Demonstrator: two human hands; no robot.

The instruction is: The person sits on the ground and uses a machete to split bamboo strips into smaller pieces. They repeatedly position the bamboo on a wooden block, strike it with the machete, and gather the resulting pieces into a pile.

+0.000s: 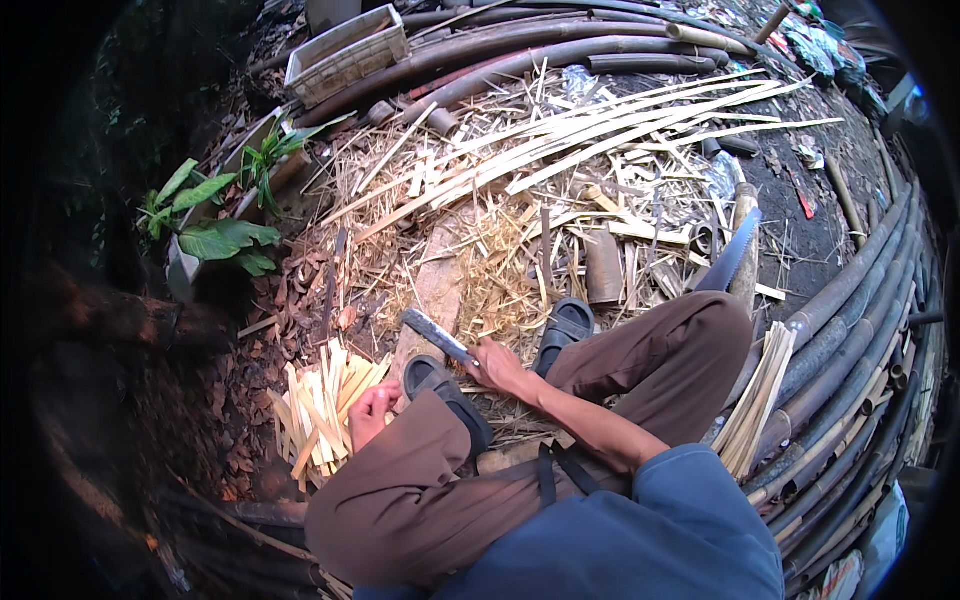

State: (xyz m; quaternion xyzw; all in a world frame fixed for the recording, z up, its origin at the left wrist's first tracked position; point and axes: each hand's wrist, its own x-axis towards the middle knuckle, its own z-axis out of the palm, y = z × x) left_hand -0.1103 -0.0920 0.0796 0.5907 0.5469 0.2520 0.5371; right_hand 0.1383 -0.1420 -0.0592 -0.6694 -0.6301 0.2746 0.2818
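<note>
My right hand [497, 367] is closed round the handle of a knife with a straight grey blade [437, 335]. The blade points up and left, past the toe of my left sandal [432, 380]. Beside my left knee, my left hand [370, 415] has its fingers curled together. Whatever it may hold is too small to make out. A pile of short, pale split bamboo strips [318, 415] lies just left of that hand. In front of the sandals a worn wooden plank [437, 268] runs away from me over the shavings.
Long bamboo strips [560, 135] lie across the shavings ahead. A saw [735, 252] leans by my right knee, near a bundle of strips [760, 400]. Bamboo poles [835, 345] curve along the right. A plastic crate [345, 55] and leafy plants [215, 225] are far left.
</note>
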